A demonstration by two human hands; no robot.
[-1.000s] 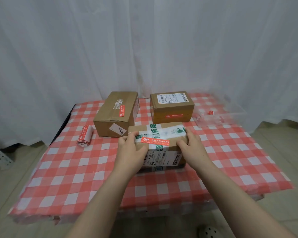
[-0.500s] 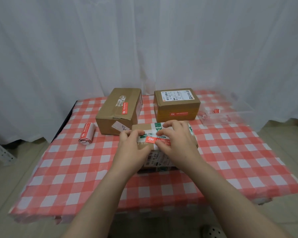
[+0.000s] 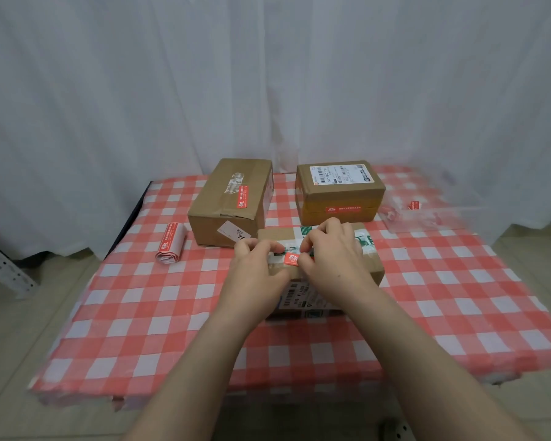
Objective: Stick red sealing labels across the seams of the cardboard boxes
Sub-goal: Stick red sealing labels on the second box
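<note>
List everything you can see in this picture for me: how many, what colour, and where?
cardboard boxes: 3, brown; back left box, back right box, near box under the hands
red sealing labels: 3, red; one on each box
label roll: 1, red and white; left of the back left box
clear plastic tray: 1, transparent; back right, red scraps inside
tablecloth: 1, red and white checks; covers the table
curtain: 1, white; behind the table
left hand: 1; holds the near box's left end
right hand: 1; fingertips on the near box's label
</note>
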